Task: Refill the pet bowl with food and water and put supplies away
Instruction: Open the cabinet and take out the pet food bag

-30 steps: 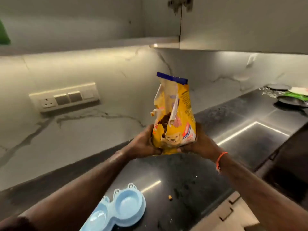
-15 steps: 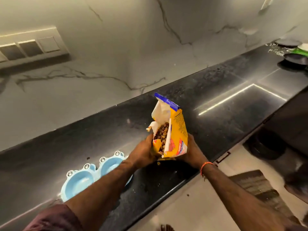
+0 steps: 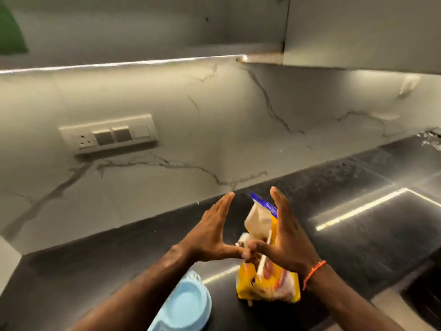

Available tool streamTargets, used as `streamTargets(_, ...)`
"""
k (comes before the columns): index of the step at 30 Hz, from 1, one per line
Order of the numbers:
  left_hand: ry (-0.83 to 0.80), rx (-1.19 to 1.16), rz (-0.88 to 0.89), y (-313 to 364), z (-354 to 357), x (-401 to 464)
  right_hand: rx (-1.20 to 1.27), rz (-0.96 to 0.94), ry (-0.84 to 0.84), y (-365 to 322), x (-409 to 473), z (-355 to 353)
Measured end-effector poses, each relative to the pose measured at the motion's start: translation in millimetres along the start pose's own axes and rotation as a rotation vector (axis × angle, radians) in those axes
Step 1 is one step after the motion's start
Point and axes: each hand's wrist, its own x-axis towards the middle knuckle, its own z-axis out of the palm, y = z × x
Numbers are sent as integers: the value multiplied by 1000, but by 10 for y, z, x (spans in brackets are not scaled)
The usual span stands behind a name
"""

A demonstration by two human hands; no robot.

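Both hands (image 3: 214, 237) now off bag (image 3: 267, 280) — open.

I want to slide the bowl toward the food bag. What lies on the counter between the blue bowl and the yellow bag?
In the head view, only bare black counter shows between the blue bowl and the yellow bag.

- Our left hand (image 3: 211, 231) is open, fingers straight and pressed together, pointing up and away from us, thumb stretched toward the other hand.
- Our right hand (image 3: 285, 237) mirrors it, flat and open, fingers extended upward, thumb reaching left.
- The two thumb tips meet or nearly meet; motion blur hides which.
- Both forearms rise from the lower edge, converging; the right wrist wears an orange thread band (image 3: 313, 272).
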Motion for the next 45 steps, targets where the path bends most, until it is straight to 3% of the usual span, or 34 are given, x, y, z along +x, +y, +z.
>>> streamTargets(6,443,297,189,375,-1458,6,221,-322,200,-1096,1138,-309)
streamTargets(11,792,493,326,743,-2866,-372,170,-606,288,-2163,1966,-537)
streamTargets(15,993,632,242,828,-3813,-692,69,-718,366,-2974,2528,-536)
streamTargets(20,915,688,-232,499,-4827,-869,-58,-627,203,-3835,3247,-293)
streamTargets(26,698,590,-448,-143,-5595,-851,-71,-476,-60,-4478,4127,228)
streamTargets(30,535,404,-466,-367,-5656,-753,160,-373,-266,-4712,4453,583)
streamTargets(33,411,185,-379,-492,-5617,-651,375,-259,-278,-4838,4532,779)
streamTargets(41,580,110,-164,-380,-5405,-692,479,-346,-122,-4786,4281,783)
streamTargets(45,690,96,-110,-177,-5204,-937,584,-407,-128,-4797,3883,609)
